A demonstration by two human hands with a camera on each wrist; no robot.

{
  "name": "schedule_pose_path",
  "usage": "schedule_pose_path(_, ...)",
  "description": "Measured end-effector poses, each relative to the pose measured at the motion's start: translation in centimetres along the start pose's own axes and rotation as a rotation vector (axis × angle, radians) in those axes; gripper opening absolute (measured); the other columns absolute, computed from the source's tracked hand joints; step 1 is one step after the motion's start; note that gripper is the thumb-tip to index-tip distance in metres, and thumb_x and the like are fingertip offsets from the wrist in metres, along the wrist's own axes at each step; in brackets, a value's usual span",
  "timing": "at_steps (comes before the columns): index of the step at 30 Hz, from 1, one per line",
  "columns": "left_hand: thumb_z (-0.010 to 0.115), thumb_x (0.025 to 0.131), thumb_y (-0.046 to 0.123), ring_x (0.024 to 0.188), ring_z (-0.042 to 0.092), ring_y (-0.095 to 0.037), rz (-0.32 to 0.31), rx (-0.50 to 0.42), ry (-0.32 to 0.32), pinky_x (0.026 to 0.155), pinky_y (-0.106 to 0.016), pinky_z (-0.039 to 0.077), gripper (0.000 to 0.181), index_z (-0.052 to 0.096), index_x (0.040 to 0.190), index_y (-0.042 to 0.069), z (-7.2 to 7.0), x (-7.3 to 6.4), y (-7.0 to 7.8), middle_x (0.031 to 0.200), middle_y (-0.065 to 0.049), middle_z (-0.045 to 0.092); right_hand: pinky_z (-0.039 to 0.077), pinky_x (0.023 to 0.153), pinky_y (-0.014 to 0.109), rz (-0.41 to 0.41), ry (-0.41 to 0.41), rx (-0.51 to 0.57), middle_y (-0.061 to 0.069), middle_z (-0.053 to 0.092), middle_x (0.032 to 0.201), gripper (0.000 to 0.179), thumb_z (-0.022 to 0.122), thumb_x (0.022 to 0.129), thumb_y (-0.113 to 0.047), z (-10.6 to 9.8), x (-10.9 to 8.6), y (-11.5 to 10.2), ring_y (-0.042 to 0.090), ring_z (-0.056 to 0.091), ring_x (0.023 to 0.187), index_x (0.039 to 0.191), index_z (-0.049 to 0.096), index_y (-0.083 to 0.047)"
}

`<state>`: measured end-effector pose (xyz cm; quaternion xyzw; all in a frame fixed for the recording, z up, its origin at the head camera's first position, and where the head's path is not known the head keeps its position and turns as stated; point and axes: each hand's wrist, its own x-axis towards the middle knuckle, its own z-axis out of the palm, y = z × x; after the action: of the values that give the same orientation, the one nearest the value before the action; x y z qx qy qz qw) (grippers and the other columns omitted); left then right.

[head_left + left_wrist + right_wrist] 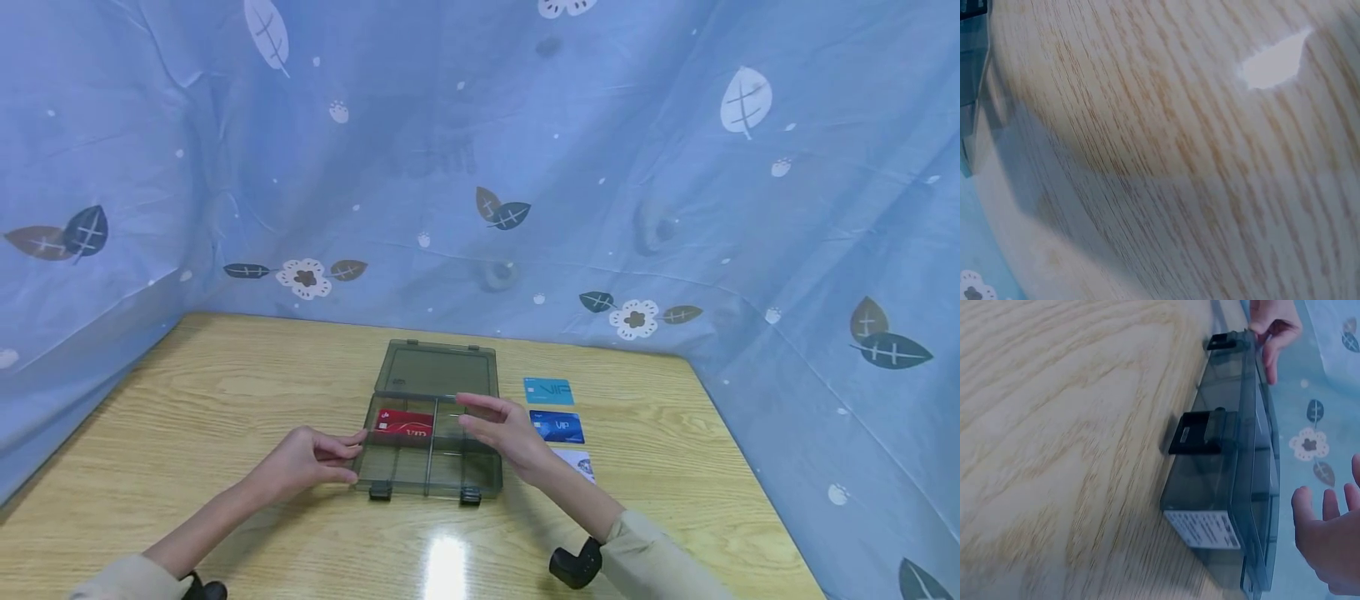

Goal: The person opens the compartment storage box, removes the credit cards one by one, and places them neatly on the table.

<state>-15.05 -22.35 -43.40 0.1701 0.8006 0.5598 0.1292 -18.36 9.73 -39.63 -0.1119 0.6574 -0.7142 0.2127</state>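
Note:
A translucent grey compartment box [405, 467] lies on the table with its lid [437, 369] folded back. Inside, a red VIP card [406, 423] lies in the far left compartment. My left hand [307, 462] grips the box's left side, thumb near the front corner and fingers farther back; in the right wrist view this hand [1274, 328] shows at the box's far end. Over the right compartments hovers my right hand [506, 433], fingers extended and nothing between them. The right wrist view has that hand [1335, 544] apart from the box's walls. Only a corner of the box [972, 69] enters the left wrist view.
To the right of the box, a teal card [548, 391], a blue VIP card [557, 426] and a white card [579, 463] lie in a column; my right forearm partly covers the white one. Black latches [380, 490] stick out from the box's front. A blue patterned cloth [420, 167] surrounds the wooden table [225, 375].

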Motion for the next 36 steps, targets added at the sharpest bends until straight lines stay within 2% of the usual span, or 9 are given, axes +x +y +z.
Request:
schedule_pose_path(6,0.079,0.077,0.008,0.11,0.059,-0.039,0.007,0.014,0.004,0.08,-0.025,0.056,0.032,0.069,0.102,-0.011,0.0,0.0,0.0,0.129,-0.032,0.05,0.04,0.106,0.047,-0.013,-0.027,0.008,0.022,0.045,0.142,0.044,0.062,0.094,-0.006,0.9,1.1,0.3,0.038,0.041,0.131,0.135,0.05,0.005)
schedule_pose_path(16,0.079,0.077,0.007,0.109,0.059,-0.039,-0.002,0.006,0.0,0.08,-0.026,0.056,0.032,0.069,0.101,-0.011,0.0,0.0,0.1,0.13,-0.032,0.049,0.045,0.102,0.046,0.013,0.001,-0.172,0.017,0.054,0.136,0.04,0.063,0.094,-0.012,2.2,2.7,0.7,0.029,0.054,0.121,0.13,0.056,0.004)
schedule_pose_path(20,0.079,0.077,0.006,0.109,0.059,-0.039,-0.004,0.001,0.003,0.08,-0.026,0.056,0.031,0.069,0.1,-0.011,0.1,0.0,0.0,0.129,-0.032,0.049,0.047,0.1,0.046,0.021,0.029,-0.262,0.016,0.053,0.136,0.037,0.065,0.092,-0.012,2.6,3.1,0.9,0.032,0.05,0.124,0.126,0.061,0.002)
schedule_pose_path(24,0.079,0.077,0.006,0.111,0.059,-0.04,-0.01,-0.008,0.003,0.08,-0.026,0.056,0.03,0.069,0.1,-0.011,0.1,0.0,0.1,0.129,-0.032,0.049,0.049,0.096,0.046,0.02,0.038,-0.404,0.016,0.055,0.134,0.031,0.066,0.092,-0.012,3.1,3.4,1.2,0.035,0.051,0.123,0.121,0.066,0.0)
schedule_pose_path(28,0.08,0.076,0.006,0.11,0.059,-0.038,-0.016,-0.009,0.005,0.079,-0.026,0.056,0.03,0.069,0.099,-0.011,0.1,-0.1,0.2,0.129,-0.032,0.049,0.053,0.088,0.043,-0.028,0.024,-0.663,0.015,0.062,0.125,0.027,0.063,0.094,-0.015,3.7,3.8,1.2,0.033,0.057,0.115,0.117,0.068,-0.002)
schedule_pose_path(30,0.08,0.076,0.006,0.11,0.059,-0.038,-0.014,-0.003,0.006,0.079,-0.026,0.056,0.03,0.07,0.099,-0.011,0.0,-0.1,0.2,0.128,-0.032,0.05,0.054,0.08,0.037,-0.053,0.018,-0.795,0.014,0.066,0.118,0.026,0.062,0.095,-0.016,4.0,4.1,1.0,0.031,0.06,0.111,0.116,0.069,-0.002)
schedule_pose_path(33,0.08,0.076,0.007,0.11,0.059,-0.037,-0.016,0.004,0.007,0.079,-0.026,0.056,0.03,0.07,0.099,-0.01,0.0,0.0,0.1,0.128,-0.031,0.05,0.045,0.056,0.025,-0.068,0.0,-0.922,0.017,0.071,0.089,0.026,0.062,0.095,-0.014,4.4,4.6,0.7,0.022,0.064,0.071,0.115,0.068,0.0)
schedule_pose_path(34,0.08,0.076,0.007,0.111,0.059,-0.038,-0.017,0.005,0.006,0.079,-0.026,0.056,0.031,0.07,0.099,-0.01,0.0,0.0,0.1,0.128,-0.031,0.05,0.039,0.049,0.022,-0.065,-0.007,-0.948,0.015,0.069,0.076,0.026,0.063,0.094,-0.013,4.5,4.7,0.5,0.017,0.058,0.057,0.115,0.068,0.001)
schedule_pose_path(36,0.08,0.076,0.008,0.111,0.058,-0.038,-0.016,0.005,0.004,0.079,-0.026,0.056,0.032,0.07,0.1,-0.01,0.0,0.1,0.1,0.128,-0.031,0.05,0.029,0.043,0.019,-0.056,-0.028,-0.992,0.01,0.059,0.056,0.025,0.063,0.093,-0.01,4.9,5.0,0.2,0.011,0.039,0.041,0.113,0.068,0.005)
